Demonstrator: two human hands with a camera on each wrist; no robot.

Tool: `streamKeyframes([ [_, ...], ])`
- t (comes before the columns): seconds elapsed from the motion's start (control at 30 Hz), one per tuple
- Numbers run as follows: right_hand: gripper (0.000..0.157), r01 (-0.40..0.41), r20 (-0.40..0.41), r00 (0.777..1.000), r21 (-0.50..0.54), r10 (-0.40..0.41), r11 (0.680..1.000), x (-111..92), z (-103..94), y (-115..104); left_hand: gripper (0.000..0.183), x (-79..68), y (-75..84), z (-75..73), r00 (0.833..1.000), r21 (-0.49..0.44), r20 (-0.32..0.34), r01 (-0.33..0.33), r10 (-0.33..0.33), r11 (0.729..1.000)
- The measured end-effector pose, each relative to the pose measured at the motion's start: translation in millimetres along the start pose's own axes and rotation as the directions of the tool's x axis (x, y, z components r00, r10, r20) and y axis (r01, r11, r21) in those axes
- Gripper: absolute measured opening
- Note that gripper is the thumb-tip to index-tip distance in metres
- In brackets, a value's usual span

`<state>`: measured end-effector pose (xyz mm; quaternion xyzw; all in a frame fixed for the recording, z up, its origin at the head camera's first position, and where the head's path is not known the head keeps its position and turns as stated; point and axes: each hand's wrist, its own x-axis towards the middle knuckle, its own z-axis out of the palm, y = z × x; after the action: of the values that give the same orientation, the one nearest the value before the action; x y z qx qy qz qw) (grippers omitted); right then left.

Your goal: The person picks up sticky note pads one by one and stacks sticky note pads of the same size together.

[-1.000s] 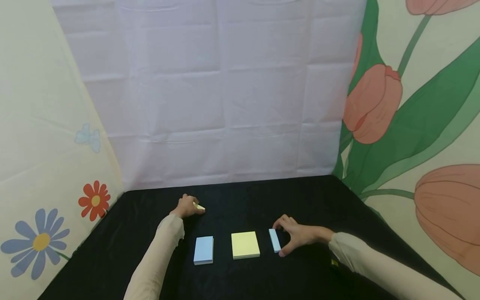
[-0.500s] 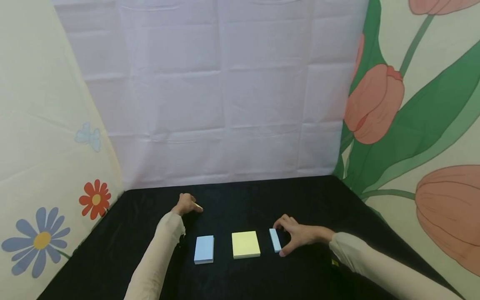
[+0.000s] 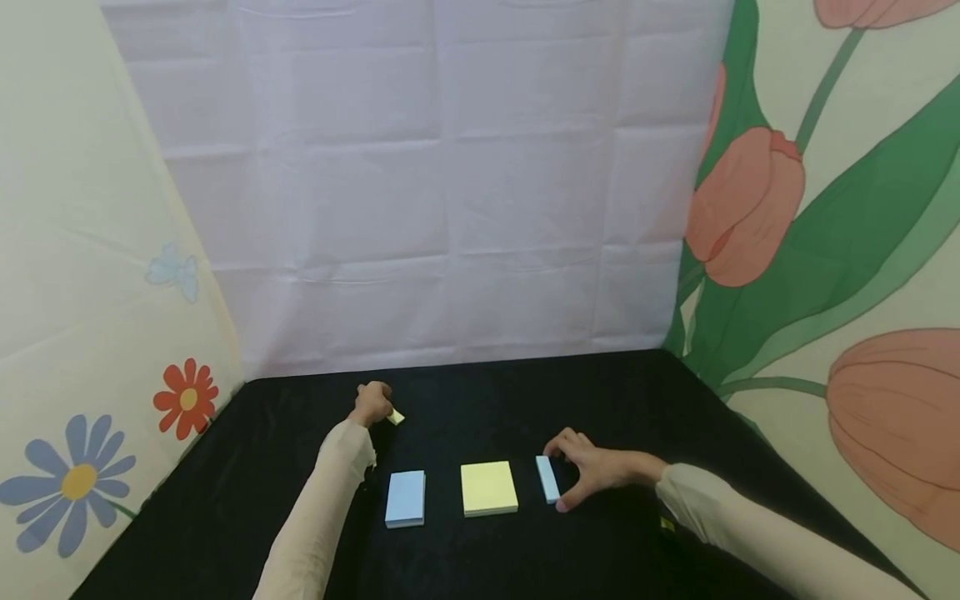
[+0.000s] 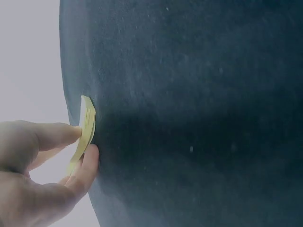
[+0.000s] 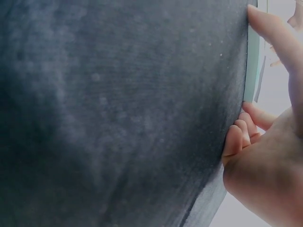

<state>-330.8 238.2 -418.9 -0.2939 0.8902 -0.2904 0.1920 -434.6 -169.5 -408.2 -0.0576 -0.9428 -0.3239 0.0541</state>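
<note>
Toward the back left of the black table, my left hand [image 3: 372, 403] pinches a small yellow sticky-note pad [image 3: 396, 417]. In the left wrist view this pad [image 4: 87, 127] looks slightly bent between thumb and fingers. On the right, my right hand [image 3: 596, 468] grips a narrow light-blue sticky-note pad [image 3: 547, 479] lengthwise, thumb at the near end and a finger at the far end. The right wrist view shows that blue pad [image 5: 252, 64] low against the cloth. Between the hands lie a square yellow sticky-note pad [image 3: 489, 488] and a blue rectangular sticky-note pad [image 3: 405, 498].
Black cloth [image 3: 480, 400] covers the table. A small yellow item [image 3: 667, 524] shows partly beneath the right sleeve. A white sheet [image 3: 450, 208] hangs behind the table, with flower-patterned cloth [image 3: 862, 250] on the sides.
My left hand has shifted slightly back and left, and the small yellow pad has turned in its fingers. My right hand and the pads on the table stay in place.
</note>
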Motion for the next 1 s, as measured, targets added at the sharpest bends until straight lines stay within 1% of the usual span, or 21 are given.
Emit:
streamKeyframes([
  [0.07, 0.069, 0.000, 0.001, 1.000, -0.005, 0.000, 1.000, 0, 0.4, 0, 0.045, -0.9, 0.0, 0.8, 0.999, -0.036, -0.019, 0.033, -0.034, 0.999],
  [0.17, 0.069, -0.004, 0.004, 1.000, -0.011, 0.004, 1.000, 1, 0.2, -1, 0.054, -2.8, 0.2, 1.1, 0.996, -0.089, -0.025, 0.078, -0.080, 0.993],
  [0.3, 0.070, -0.006, 0.002, 1.000, -0.008, 0.006, 1.000, 0, -1.1, -4, 0.052, -3.1, -0.1, -0.7, 0.995, -0.109, -0.039, 0.090, -0.094, 0.990],
  [0.4, 0.070, 0.001, 0.002, 1.000, 0.007, -0.001, 1.000, -1, -1.2, -3, 0.045, -1.7, -0.7, -1.4, 0.994, -0.110, -0.059, 0.088, -0.095, 0.990],
  [0.53, 0.070, 0.010, 0.008, 1.000, 0.041, -0.011, 0.999, -1, -0.6, 1, 0.038, -2.5, -1.2, -0.1, 0.990, -0.164, -0.098, 0.089, -0.106, 0.982],
  [0.63, 0.071, 0.015, 0.013, 1.000, 0.040, -0.015, 0.999, -1, -1.3, 2, 0.037, -2.7, -2.0, 1.1, 0.985, -0.222, -0.125, 0.086, -0.116, 0.971],
  [0.7, 0.071, 0.016, 0.014, 1.000, 0.050, -0.017, 0.999, -2, -1.4, 1, 0.036, -2.4, -3.1, 2.2, 0.983, -0.242, -0.142, 0.083, -0.120, 0.967],
  [0.77, 0.071, 0.020, 0.020, 1.000, 0.074, -0.021, 0.997, -3, -2.0, 3, 0.036, -2.2, -3.4, 3.2, 0.979, -0.241, -0.164, 0.079, -0.121, 0.967],
  [0.83, 0.071, 0.022, 0.024, 0.999, 0.119, -0.025, 0.993, -3, -2.4, 4, 0.036, -2.1, -3.7, 4.2, 0.977, -0.226, -0.183, 0.071, -0.114, 0.971],
  [0.93, 0.071, 0.018, 0.045, 0.999, 0.121, -0.024, 0.992, -3, -3.4, 10, 0.035, -2.2, -3.5, 5.7, 0.974, -0.212, -0.200, 0.059, -0.103, 0.975],
  [1.0, 0.072, 0.016, 0.049, 0.999, 0.133, -0.022, 0.991, -4, -3.8, 12, 0.034, -2.1, -2.6, 6.4, 0.974, -0.222, -0.201, 0.056, -0.102, 0.973],
])
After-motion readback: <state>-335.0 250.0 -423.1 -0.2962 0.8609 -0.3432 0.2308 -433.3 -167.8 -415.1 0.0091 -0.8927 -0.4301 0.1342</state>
